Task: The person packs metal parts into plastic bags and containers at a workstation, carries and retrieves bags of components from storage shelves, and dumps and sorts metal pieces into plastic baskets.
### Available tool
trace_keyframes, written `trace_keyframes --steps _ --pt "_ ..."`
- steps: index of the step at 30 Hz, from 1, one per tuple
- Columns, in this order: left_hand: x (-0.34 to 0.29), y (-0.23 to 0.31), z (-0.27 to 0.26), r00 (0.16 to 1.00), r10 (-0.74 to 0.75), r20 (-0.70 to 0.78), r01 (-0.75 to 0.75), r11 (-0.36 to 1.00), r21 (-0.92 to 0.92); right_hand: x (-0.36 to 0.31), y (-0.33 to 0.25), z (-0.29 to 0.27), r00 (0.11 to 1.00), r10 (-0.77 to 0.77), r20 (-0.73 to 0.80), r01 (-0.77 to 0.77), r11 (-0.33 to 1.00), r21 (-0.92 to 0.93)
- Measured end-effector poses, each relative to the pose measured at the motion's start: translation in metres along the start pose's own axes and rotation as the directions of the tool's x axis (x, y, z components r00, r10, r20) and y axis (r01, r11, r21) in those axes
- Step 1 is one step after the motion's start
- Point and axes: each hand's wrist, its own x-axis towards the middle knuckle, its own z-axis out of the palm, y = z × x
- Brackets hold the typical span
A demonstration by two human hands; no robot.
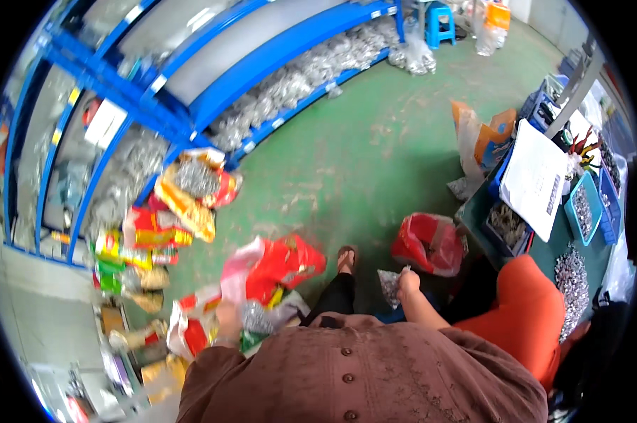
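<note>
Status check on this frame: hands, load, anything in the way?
Right hand: small clear bag in its grip. Left hand: blurred, beside red-and-white bag, grip unclear. Close at right: open red bag, orange-clad co-worker.

From where I stand, the left hand [228, 321] is a smear, so I can't say whether its fingers grip the red-and-white bag [194, 337] beside it. The clear bag [388, 286] at the right hand [408, 285] holds bits too small to name. Shadow hides much inside the red sack [406, 245]; the blue shelving [290, 53] is cut off above.
</note>
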Motion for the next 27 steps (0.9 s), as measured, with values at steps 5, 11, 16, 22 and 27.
trace_keyframes --steps 5,11,16,22,27 --pt "0.104 -0.028 0.002 0.992 -0.084 0.09 0.1 0.977 -0.186 0.062 -0.041 0.064 0.999 -0.041 0.012 0.041 0.999 -0.016" --pt "0.244 -0.068 -0.056 0.898 0.436 -0.067 -0.439 0.896 -0.058 0.16 -0.125 0.127 0.996 -0.06 0.066 0.065 0.995 -0.081" --pt "0.343 -0.094 -0.168 0.957 0.274 -0.1 -0.287 0.945 -0.156 0.19 -0.239 0.19 0.961 -0.269 -0.062 0.276 0.933 0.231" --pt "0.466 -0.078 -0.293 0.938 -0.27 -0.217 -0.237 -0.044 -0.97 0.241 -0.337 0.197 0.892 -0.412 -0.185 0.403 0.911 -0.086" --pt "0.553 -0.098 -0.372 0.943 -0.332 -0.019 -0.219 -0.576 -0.788 0.315 -0.392 0.208 0.796 -0.522 -0.305 0.26 0.751 -0.607"
